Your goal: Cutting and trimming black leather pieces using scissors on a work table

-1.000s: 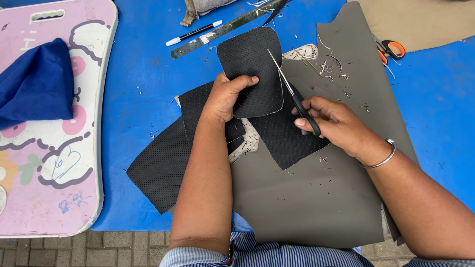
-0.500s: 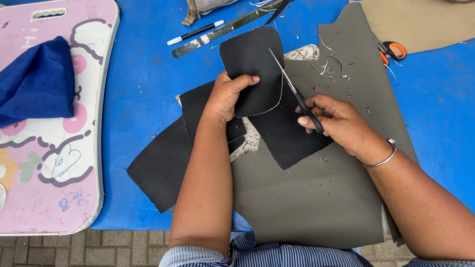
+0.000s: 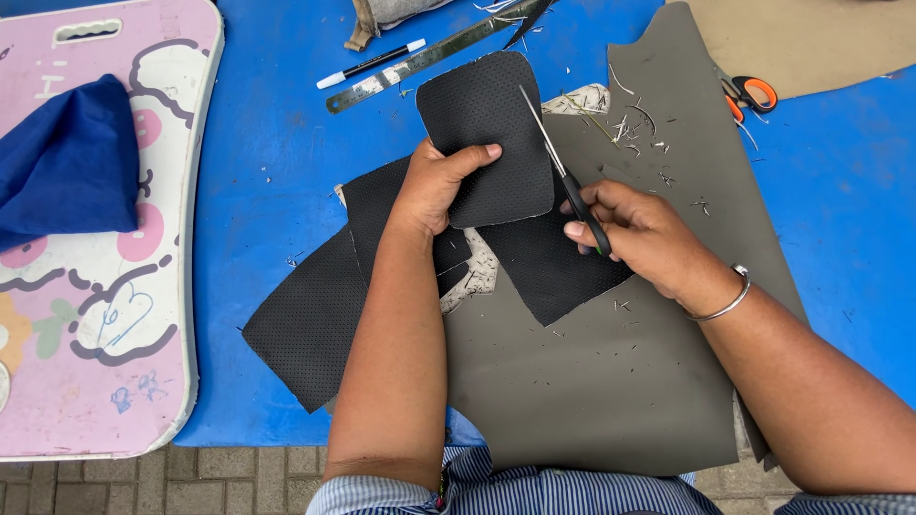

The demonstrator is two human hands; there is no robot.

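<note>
At the centre of the frame the left hand (image 3: 434,186) pinches a black perforated patch (image 3: 487,133) by its lower edge; the right hand (image 3: 634,229) grips scissors (image 3: 563,176); the patch looks thin, light and floppy, best held near the cut.

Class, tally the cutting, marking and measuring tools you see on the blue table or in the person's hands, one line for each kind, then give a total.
Scissors: 2, black pair in the right hand, orange-handled pair on the table
Pen: 1
Metal ruler: 1
Total: 4
</note>
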